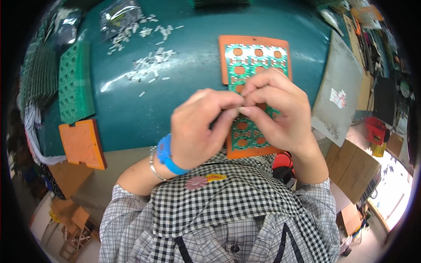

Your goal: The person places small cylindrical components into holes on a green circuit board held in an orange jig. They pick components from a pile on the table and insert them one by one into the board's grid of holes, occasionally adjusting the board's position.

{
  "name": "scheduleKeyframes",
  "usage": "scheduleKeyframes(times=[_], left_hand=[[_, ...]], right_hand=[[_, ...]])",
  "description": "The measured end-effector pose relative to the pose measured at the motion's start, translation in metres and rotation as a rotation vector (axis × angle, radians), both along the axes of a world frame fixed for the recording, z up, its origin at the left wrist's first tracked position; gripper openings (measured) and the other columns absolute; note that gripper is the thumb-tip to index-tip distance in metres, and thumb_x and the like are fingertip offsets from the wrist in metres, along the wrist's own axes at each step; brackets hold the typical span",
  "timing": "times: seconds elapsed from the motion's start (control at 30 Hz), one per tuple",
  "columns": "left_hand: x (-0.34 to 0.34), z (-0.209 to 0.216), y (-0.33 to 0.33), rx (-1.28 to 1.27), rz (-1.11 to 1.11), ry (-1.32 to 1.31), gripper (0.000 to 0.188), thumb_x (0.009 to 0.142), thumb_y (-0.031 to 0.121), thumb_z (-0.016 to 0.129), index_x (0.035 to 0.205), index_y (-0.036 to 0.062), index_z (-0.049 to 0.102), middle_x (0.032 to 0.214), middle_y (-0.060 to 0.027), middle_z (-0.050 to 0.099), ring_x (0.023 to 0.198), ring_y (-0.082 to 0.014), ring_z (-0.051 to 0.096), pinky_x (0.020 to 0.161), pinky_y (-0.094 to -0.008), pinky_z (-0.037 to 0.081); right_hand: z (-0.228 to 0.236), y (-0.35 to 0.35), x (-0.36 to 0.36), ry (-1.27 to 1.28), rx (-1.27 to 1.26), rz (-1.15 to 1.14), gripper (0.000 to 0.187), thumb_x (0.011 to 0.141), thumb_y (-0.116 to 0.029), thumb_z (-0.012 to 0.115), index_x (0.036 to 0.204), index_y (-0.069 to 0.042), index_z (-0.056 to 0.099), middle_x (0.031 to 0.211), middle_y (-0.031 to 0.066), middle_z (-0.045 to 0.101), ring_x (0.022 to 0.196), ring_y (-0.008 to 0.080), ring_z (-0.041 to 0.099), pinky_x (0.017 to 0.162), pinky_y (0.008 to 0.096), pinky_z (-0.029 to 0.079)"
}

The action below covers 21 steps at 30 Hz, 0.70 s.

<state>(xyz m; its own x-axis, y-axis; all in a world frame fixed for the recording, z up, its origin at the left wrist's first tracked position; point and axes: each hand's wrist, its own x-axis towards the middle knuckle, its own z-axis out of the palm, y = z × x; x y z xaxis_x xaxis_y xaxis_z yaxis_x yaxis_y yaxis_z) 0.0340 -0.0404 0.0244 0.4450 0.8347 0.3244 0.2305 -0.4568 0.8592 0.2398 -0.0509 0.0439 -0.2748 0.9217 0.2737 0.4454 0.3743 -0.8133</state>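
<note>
A green circuit board panel [241,127] with rows of round cut-outs lies on an orange fixture plate [254,40] at the table's front edge. Small white parts sit along its upper rows. Over the panel's middle, my left hand [197,118] and my right hand [280,107] meet fingertip to fingertip. Both are closed in a pinch, thumb against forefinger. Whatever lies between the fingertips is too small to make out. A blue band [169,155] and a bangle circle my left wrist. My right hand hides part of the panel's right side.
Loose small white parts [151,63] are scattered on the green tabletop [184,52], below a clear plastic bag [120,17]. At left stand stacked green panels [74,83] and another orange plate [82,142]. A grey board [337,87] and a cardboard box [353,168] are at right.
</note>
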Motion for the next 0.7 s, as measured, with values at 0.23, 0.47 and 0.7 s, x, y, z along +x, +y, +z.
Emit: scheduleKeyframes(times=[0.23,0.47,0.7], left_hand=[[-0.059,-0.004,0.022,0.218,0.289,0.407,0.013,0.078,-0.003,0.078,0.086,0.0045,0.071,0.090,-0.0094,0.071,0.081,-0.0246,0.067,0.075,-0.0344,0.053],[-0.109,-0.020,0.035,0.033,0.454,0.564,0.013,0.075,0.001,0.081,0.080,0.0024,0.069,0.082,-0.0077,0.067,0.080,-0.0267,0.062,0.075,-0.0365,0.049],[-0.100,-0.022,0.036,0.010,0.387,0.409,0.012,0.082,0.001,0.079,0.087,0.0003,0.067,0.082,-0.0049,0.069,0.075,-0.0170,0.062,0.072,-0.0297,0.050]], right_hand=[[-0.004,-0.005,0.036,-0.030,-0.086,-0.101,0.011,0.073,0.005,0.075,0.079,-0.001,0.069,0.099,0.0080,0.066,0.090,0.0199,0.064,0.077,0.0311,0.052],[-0.022,-0.006,0.054,-0.114,-0.092,-0.096,0.013,0.072,0.006,0.076,0.081,0.001,0.068,0.099,0.0079,0.064,0.092,0.0212,0.063,0.078,0.0320,0.053],[-0.028,-0.006,0.054,-0.076,-0.091,-0.068,0.014,0.069,0.005,0.078,0.078,0.000,0.069,0.094,0.0059,0.061,0.090,0.0213,0.061,0.075,0.0325,0.052]])
